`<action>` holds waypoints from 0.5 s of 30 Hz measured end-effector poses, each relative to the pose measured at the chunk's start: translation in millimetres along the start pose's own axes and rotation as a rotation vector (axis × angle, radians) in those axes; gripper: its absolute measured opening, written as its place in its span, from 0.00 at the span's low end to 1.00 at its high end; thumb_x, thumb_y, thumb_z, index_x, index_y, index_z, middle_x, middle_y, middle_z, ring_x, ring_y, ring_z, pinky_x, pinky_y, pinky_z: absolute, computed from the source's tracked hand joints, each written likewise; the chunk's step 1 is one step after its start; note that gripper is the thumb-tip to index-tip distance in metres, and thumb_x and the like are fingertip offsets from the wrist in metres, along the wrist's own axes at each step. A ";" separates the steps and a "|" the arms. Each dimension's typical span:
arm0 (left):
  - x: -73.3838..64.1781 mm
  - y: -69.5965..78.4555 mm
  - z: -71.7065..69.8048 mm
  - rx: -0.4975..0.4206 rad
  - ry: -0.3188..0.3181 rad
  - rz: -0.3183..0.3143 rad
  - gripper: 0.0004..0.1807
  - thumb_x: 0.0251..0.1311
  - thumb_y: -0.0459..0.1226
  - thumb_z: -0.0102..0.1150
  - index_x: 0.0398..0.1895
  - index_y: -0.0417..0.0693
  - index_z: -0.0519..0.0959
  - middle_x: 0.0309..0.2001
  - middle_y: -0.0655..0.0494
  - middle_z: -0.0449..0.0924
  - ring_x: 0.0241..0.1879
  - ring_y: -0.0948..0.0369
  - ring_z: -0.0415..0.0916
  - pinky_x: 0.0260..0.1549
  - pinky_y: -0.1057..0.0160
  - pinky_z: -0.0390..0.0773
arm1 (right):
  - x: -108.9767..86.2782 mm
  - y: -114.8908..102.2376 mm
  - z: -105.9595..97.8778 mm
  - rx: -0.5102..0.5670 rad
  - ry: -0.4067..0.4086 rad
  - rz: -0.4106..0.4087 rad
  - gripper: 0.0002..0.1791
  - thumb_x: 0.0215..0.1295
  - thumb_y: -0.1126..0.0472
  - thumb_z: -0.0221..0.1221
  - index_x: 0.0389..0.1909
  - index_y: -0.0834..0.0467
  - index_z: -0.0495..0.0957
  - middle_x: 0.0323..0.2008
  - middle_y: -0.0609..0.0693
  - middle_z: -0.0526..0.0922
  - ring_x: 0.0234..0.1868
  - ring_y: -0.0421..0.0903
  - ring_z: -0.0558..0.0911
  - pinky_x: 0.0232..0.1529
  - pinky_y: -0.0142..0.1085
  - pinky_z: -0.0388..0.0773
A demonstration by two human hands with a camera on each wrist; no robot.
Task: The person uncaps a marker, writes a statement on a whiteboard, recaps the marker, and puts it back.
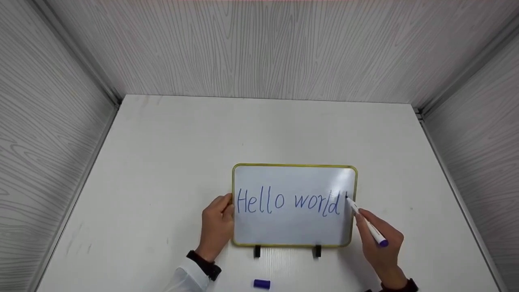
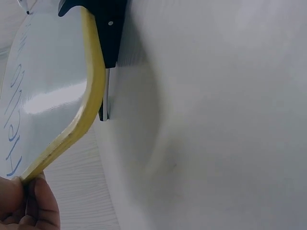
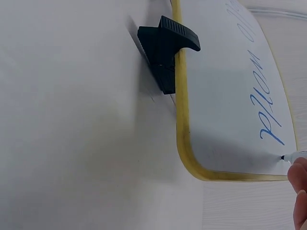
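A small whiteboard (image 1: 284, 229) with a yellow frame stands tilted on the table, bearing "Hello world" in blue handwriting. My left hand (image 1: 216, 223) pinches its left edge between thumb and fingers, also seen in the left wrist view, where the hand (image 2: 31, 203) grips the yellow rim. In my right hand (image 1: 381, 243) is a white marker (image 1: 368, 224) with a purple end. The marker's dark tip is at the board's right side, by a short stroke after the "d". In the right wrist view, the marker (image 3: 296, 156) shows only partly, with a few fingertips (image 3: 300, 173).
A purple marker cap (image 1: 262, 284) lies on the white table (image 1: 182, 134) in front of the board. Black stand feet (image 1: 257, 251) hold the board's lower edge; one black clip (image 3: 165, 52) hooks over the rim. Wood-grain panels (image 1: 259, 48) enclose the table at the back and sides.
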State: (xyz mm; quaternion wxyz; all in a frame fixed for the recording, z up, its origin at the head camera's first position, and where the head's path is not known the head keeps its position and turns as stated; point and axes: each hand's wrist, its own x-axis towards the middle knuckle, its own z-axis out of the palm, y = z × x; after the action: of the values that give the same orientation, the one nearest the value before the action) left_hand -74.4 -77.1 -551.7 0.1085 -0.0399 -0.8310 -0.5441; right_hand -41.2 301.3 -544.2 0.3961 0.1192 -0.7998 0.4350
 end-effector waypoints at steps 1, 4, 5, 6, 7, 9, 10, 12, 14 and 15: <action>0.1 -0.1 0.1 -0.003 -0.001 -0.001 0.18 0.69 0.20 0.56 0.61 0.27 0.80 0.43 0.48 0.83 0.41 0.59 0.81 0.39 0.61 0.83 | -1.1 -0.1 -0.1 -0.003 0.003 0.000 0.16 0.44 0.86 0.66 0.37 0.76 0.87 0.30 0.70 0.87 0.39 0.29 0.86 0.42 0.21 0.79; 0.2 0.3 0.1 -0.012 -0.002 -0.008 0.19 0.69 0.19 0.56 0.61 0.27 0.80 0.43 0.48 0.84 0.41 0.58 0.81 0.39 0.61 0.83 | -5.6 0.1 -1.2 -0.023 -0.003 0.007 0.15 0.45 0.85 0.66 0.37 0.75 0.87 0.32 0.70 0.88 0.41 0.30 0.87 0.44 0.21 0.79; 0.2 0.4 0.1 -0.012 -0.002 -0.010 0.19 0.69 0.19 0.56 0.61 0.27 0.80 0.43 0.48 0.84 0.41 0.58 0.81 0.39 0.61 0.83 | -7.0 0.2 -1.5 -0.027 -0.004 0.011 0.15 0.45 0.85 0.67 0.37 0.75 0.87 0.33 0.69 0.88 0.41 0.30 0.87 0.44 0.21 0.79; 0.2 0.5 0.2 -0.010 -0.002 -0.010 0.19 0.69 0.19 0.56 0.61 0.27 0.80 0.44 0.48 0.84 0.41 0.58 0.81 0.39 0.61 0.83 | -8.3 0.3 -1.9 -0.034 -0.007 0.014 0.14 0.46 0.84 0.67 0.37 0.75 0.87 0.33 0.69 0.88 0.41 0.30 0.87 0.44 0.21 0.79; 0.3 0.5 0.2 -0.007 -0.001 -0.009 0.19 0.68 0.19 0.56 0.61 0.27 0.80 0.44 0.48 0.84 0.42 0.58 0.81 0.40 0.61 0.83 | -9.4 0.5 -2.1 -0.033 -0.006 0.014 0.14 0.47 0.84 0.67 0.37 0.75 0.87 0.33 0.69 0.88 0.41 0.31 0.87 0.44 0.22 0.79; 0.4 0.8 0.1 0.001 0.004 -0.005 0.19 0.68 0.19 0.56 0.60 0.28 0.80 0.44 0.48 0.84 0.42 0.58 0.81 0.40 0.61 0.83 | -11.7 1.3 -2.7 -0.029 -0.010 0.016 0.14 0.47 0.84 0.67 0.37 0.74 0.87 0.33 0.69 0.88 0.41 0.31 0.87 0.45 0.22 0.79; 0.5 0.7 0.1 0.005 0.006 -0.002 0.19 0.67 0.19 0.56 0.60 0.28 0.80 0.44 0.48 0.84 0.42 0.58 0.81 0.40 0.61 0.83 | -12.5 1.7 -2.9 -0.029 -0.010 0.016 0.14 0.48 0.83 0.67 0.38 0.74 0.87 0.33 0.69 0.88 0.41 0.31 0.87 0.45 0.22 0.79; 0.3 0.4 0.2 0.008 0.010 0.000 0.19 0.67 0.18 0.56 0.60 0.29 0.81 0.44 0.48 0.84 0.42 0.58 0.82 0.40 0.61 0.83 | -13.9 2.4 -3.3 -0.028 -0.010 0.014 0.15 0.46 0.84 0.66 0.38 0.74 0.87 0.33 0.68 0.88 0.42 0.30 0.87 0.46 0.22 0.79; 0.3 0.0 0.5 0.004 0.010 0.000 0.19 0.67 0.18 0.56 0.60 0.29 0.81 0.44 0.49 0.84 0.43 0.58 0.82 0.40 0.61 0.83 | -14.9 2.4 -3.8 -0.028 -0.011 0.017 0.13 0.48 0.83 0.67 0.38 0.74 0.87 0.33 0.68 0.88 0.42 0.30 0.87 0.46 0.22 0.79; 0.2 -0.1 0.6 0.000 0.009 0.000 0.19 0.67 0.18 0.56 0.60 0.29 0.81 0.44 0.49 0.84 0.43 0.58 0.82 0.40 0.61 0.83 | -15.5 2.4 -4.1 -0.029 -0.010 0.018 0.12 0.51 0.81 0.67 0.38 0.74 0.87 0.33 0.68 0.88 0.42 0.31 0.87 0.46 0.23 0.79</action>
State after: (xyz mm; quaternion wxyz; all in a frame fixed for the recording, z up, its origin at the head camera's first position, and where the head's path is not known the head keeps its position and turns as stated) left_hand -74.7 -76.7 -552.0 0.1122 -0.0372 -0.8305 -0.5444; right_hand -30.1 303.6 -555.9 0.3899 0.1084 -0.8089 0.4266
